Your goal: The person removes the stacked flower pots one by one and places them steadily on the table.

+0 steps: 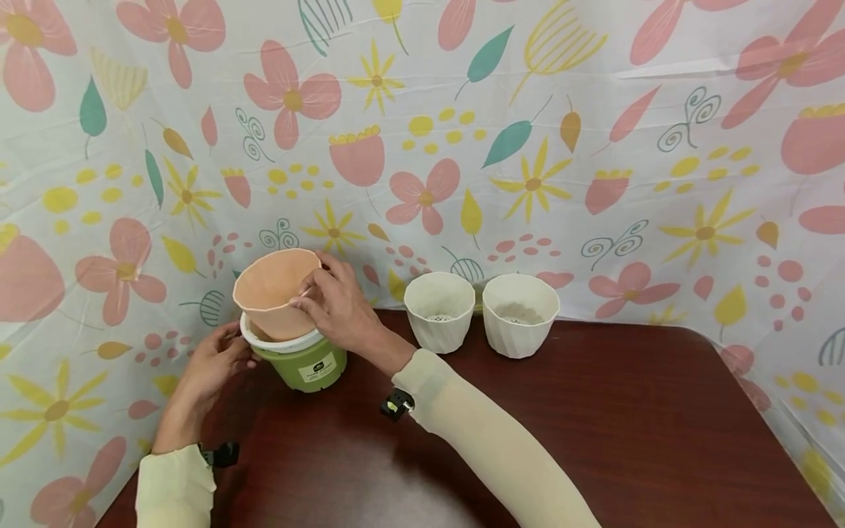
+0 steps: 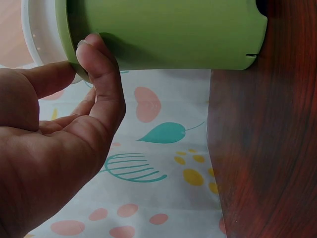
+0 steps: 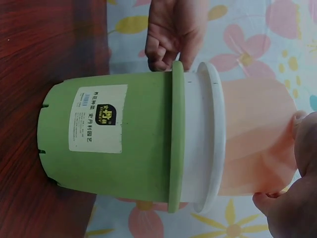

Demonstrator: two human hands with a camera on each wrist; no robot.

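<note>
A peach flower pot (image 1: 277,282) sits partly inside a white pot (image 3: 198,134), which is itself nested in a green flower pot (image 1: 305,365) with a pale label (image 3: 98,119). My right hand (image 1: 343,304) pinches the peach pot's rim on its right side, thumb on the outer wall in the right wrist view. At the left of the stack, my left hand (image 1: 214,363) holds the green pot's rim between thumb and fingers, as the left wrist view (image 2: 64,134) shows. The peach pot is tilted in the head view, and its lower part is hidden inside the white one.
Two white fluted pots (image 1: 440,315) (image 1: 520,319) stand side by side on the dark reddish table (image 1: 594,425), right of the stack. A floral sheet (image 1: 422,147) hangs behind the table and down its left side.
</note>
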